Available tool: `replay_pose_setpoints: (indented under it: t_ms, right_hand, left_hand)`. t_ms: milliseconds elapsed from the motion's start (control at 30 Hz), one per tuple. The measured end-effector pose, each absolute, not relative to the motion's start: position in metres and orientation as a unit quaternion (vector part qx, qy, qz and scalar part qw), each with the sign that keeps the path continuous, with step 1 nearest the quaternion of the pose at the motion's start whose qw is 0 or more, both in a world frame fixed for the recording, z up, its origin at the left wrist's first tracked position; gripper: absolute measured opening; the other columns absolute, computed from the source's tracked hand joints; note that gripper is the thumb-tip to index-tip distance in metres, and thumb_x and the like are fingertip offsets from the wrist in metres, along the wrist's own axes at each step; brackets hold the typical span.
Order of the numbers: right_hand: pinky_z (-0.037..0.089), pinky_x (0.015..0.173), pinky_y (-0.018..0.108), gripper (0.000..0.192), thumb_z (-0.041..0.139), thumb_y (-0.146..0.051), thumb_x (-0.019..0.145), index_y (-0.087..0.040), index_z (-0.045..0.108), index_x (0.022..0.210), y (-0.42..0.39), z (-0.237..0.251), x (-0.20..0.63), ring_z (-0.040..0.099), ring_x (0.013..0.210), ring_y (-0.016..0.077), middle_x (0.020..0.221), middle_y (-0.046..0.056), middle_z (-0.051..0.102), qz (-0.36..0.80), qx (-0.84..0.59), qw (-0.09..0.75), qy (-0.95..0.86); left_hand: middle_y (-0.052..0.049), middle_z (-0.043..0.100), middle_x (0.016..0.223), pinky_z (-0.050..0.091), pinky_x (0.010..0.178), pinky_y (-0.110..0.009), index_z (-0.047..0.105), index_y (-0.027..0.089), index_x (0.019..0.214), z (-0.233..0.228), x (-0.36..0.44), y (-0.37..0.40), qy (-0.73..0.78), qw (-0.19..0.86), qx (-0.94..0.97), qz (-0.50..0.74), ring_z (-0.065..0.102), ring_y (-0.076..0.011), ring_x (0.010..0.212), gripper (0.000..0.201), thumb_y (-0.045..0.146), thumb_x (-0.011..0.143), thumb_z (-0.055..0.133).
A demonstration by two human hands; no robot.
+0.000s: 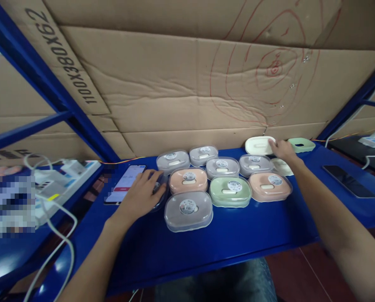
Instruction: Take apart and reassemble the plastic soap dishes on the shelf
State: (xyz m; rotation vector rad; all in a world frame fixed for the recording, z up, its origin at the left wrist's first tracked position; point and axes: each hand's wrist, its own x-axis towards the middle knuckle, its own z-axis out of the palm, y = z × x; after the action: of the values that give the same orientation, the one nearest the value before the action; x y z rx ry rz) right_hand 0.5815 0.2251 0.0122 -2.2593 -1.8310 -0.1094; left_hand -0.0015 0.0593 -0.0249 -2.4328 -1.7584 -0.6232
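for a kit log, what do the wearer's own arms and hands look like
The left hand and right hand are ungloved, with no visible rings. The left forearm and right forearm show no sleeves, watches, cables or markings.

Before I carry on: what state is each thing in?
Left phone: screen lit.
Right phone: screen dark.
Five grey boxes: covered.
Two peach boxes: covered.
Front green box: covered.
Cream tray: tilted, in the right hand.
Dark box: under left hand, cover unclear.
Rear green piece: opening dark.
Lower cream piece: unclear.
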Motion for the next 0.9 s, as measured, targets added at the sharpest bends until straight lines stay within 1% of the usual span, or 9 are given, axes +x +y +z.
replay_pose_setpoints:
  t_ms: [167, 200, 300, 333, 400, 567, 733, 800, 900]
  right_hand:
    - [0.060, 0.106, 0.046, 0.038, 0.069, -0.047, 0.108, -0.019, 0.072, 0.133, 0.223, 0.012, 0.576, 0.071, 0.121, 0.0250, 0.137, 0.013, 0.072, -0.031, -0.797, 0.080, -0.598]
    - [0.058, 0.105, 0.045, 0.039, 0.063, -0.049, 0.111, -0.017, 0.072, 0.132, 0.222, 0.012, 0.575, 0.072, 0.120, 0.0260, 0.134, 0.015, 0.073, -0.032, -0.799, 0.080, -0.596]
    - [0.048, 0.097, 0.043, 0.054, 0.039, -0.048, 0.119, -0.009, 0.074, 0.131, 0.219, 0.012, 0.570, 0.072, 0.120, 0.0335, 0.125, 0.029, 0.075, -0.037, -0.799, 0.093, -0.593]
    - [0.044, 0.094, 0.043, 0.058, 0.035, -0.047, 0.119, -0.006, 0.073, 0.132, 0.217, 0.013, 0.569, 0.071, 0.119, 0.0360, 0.124, 0.034, 0.075, -0.040, -0.798, 0.100, -0.593]
    - [0.038, 0.092, 0.043, 0.057, 0.035, -0.045, 0.119, -0.006, 0.072, 0.134, 0.214, 0.014, 0.566, 0.070, 0.118, 0.0380, 0.124, 0.037, 0.074, -0.048, -0.795, 0.117, -0.593]
    - [0.030, 0.095, 0.044, 0.050, 0.036, -0.039, 0.119, -0.006, 0.069, 0.137, 0.205, 0.029, 0.563, 0.065, 0.119, 0.0374, 0.130, 0.037, 0.072, -0.088, -0.788, 0.188, -0.580]
    - [0.032, 0.097, 0.042, 0.049, 0.033, -0.032, 0.118, -0.001, 0.068, 0.133, 0.196, 0.062, 0.563, 0.061, 0.123, 0.0352, 0.134, 0.038, 0.069, -0.128, -0.772, 0.291, -0.551]
    - [0.035, 0.094, 0.041, 0.051, 0.029, -0.031, 0.118, -0.002, 0.068, 0.131, 0.193, 0.074, 0.557, 0.063, 0.118, 0.0321, 0.132, 0.035, 0.071, -0.133, -0.757, 0.336, -0.544]
    - [0.042, 0.089, 0.036, 0.061, 0.016, -0.035, 0.119, -0.005, 0.068, 0.134, 0.185, 0.084, 0.534, 0.065, 0.110, 0.0270, 0.129, 0.025, 0.075, -0.130, -0.721, 0.396, -0.553]
  left_hand:
    - [-0.021, 0.063, 0.142, 0.046, 0.123, -0.063, 0.062, 0.016, 0.146, -0.024, -0.002, 0.059, -0.572, 0.034, -0.795, -0.198, 0.057, -0.0415, 0.137, 0.052, 0.046, 0.108, 0.045]
    - [-0.021, 0.063, 0.142, 0.046, 0.123, -0.062, 0.062, 0.015, 0.146, -0.024, -0.002, 0.059, -0.573, 0.032, -0.795, -0.196, 0.057, -0.0415, 0.137, 0.052, 0.046, 0.107, 0.045]
    - [-0.021, 0.063, 0.142, 0.046, 0.123, -0.063, 0.062, 0.015, 0.147, -0.023, -0.002, 0.059, -0.576, 0.029, -0.794, -0.193, 0.057, -0.0419, 0.137, 0.054, 0.046, 0.107, 0.046]
    - [-0.021, 0.063, 0.142, 0.047, 0.123, -0.063, 0.063, 0.015, 0.146, -0.023, -0.001, 0.059, -0.576, 0.029, -0.793, -0.195, 0.057, -0.0418, 0.137, 0.053, 0.046, 0.107, 0.046]
    - [-0.021, 0.063, 0.142, 0.047, 0.123, -0.064, 0.063, 0.015, 0.145, -0.021, 0.000, 0.058, -0.575, 0.028, -0.793, -0.198, 0.058, -0.0412, 0.136, 0.053, 0.047, 0.107, 0.045]
    - [-0.019, 0.066, 0.143, 0.044, 0.126, -0.063, 0.063, 0.018, 0.144, -0.015, 0.004, 0.054, -0.587, 0.008, -0.781, -0.213, 0.059, -0.0395, 0.141, 0.053, 0.052, 0.111, 0.039]
    - [-0.020, 0.068, 0.143, 0.045, 0.124, -0.063, 0.065, 0.016, 0.140, -0.007, 0.006, 0.051, -0.595, 0.006, -0.765, -0.246, 0.060, -0.0412, 0.139, 0.056, 0.056, 0.111, 0.038]
    - [-0.021, 0.069, 0.140, 0.047, 0.122, -0.063, 0.067, 0.015, 0.135, 0.000, 0.009, 0.050, -0.589, 0.016, -0.759, -0.278, 0.062, -0.0414, 0.135, 0.055, 0.055, 0.111, 0.040]
    - [-0.018, 0.072, 0.137, 0.048, 0.121, -0.062, 0.068, 0.017, 0.130, 0.017, 0.021, 0.046, -0.577, 0.013, -0.739, -0.348, 0.064, -0.0396, 0.133, 0.049, 0.054, 0.109, 0.044]
